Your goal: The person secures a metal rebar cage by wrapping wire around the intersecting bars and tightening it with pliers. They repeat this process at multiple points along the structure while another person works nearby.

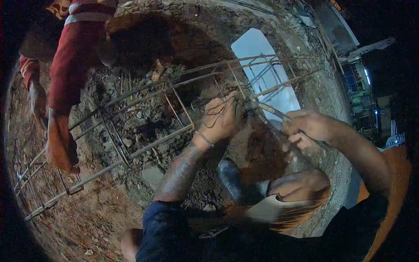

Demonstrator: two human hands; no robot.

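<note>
My left hand point(221, 114) is closed at a bar of a long rebar cage point(159, 140), with a thin loop of tie wire point(208, 118) hanging over its back. Its fingertips are partly hidden, close to the tool's head. My right hand point(307, 127) is closed around the handles of a pair of pincers point(271, 109). The pincers' jaws meet the cage just right of my left fingers; whether they bite on wire there cannot be made out. The cage runs across the view, made of long bars with square stirrups.
At upper left a co-worker in red sleeves point(70, 65) has a hand point(61, 146) on the cage. A white board point(257, 46) lies under the cage's far end. Loose soil and stones point(126, 187) cover the ground. My boot point(230, 179) stands below the cage.
</note>
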